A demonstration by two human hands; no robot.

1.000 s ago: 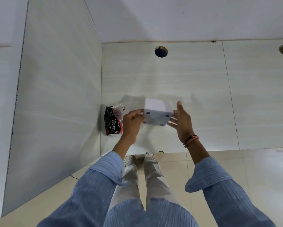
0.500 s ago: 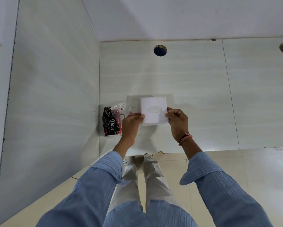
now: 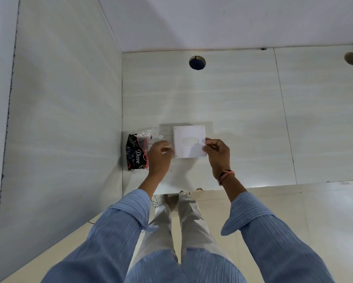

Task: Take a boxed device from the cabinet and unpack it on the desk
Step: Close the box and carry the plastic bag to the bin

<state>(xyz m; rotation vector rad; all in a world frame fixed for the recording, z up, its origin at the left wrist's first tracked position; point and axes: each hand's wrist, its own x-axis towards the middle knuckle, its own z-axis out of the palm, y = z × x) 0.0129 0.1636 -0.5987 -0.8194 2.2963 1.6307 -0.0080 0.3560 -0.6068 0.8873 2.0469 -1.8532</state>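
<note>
Both hands grip a small white box over the pale bench.

The left hand [image 3: 159, 155] pinches the left edge of the white box [image 3: 188, 141], fingers closed on it, though this hand is blurred. The right hand [image 3: 217, 153] holds the right edge between thumb and fingers; a reddish band [image 3: 225, 176] sits on that wrist. The box shows its flat square face with a faint oval in the middle, and whether it touches the bench [image 3: 243, 111] cannot be told. Just left of the left hand lies a black and red Dove packet [image 3: 135, 155], against the side wall [image 3: 59, 119]. Farther back, a round hole [image 3: 197, 62] opens in the surface. Blue ribbed sleeves [image 3: 273, 237] reach in from below.
</note>
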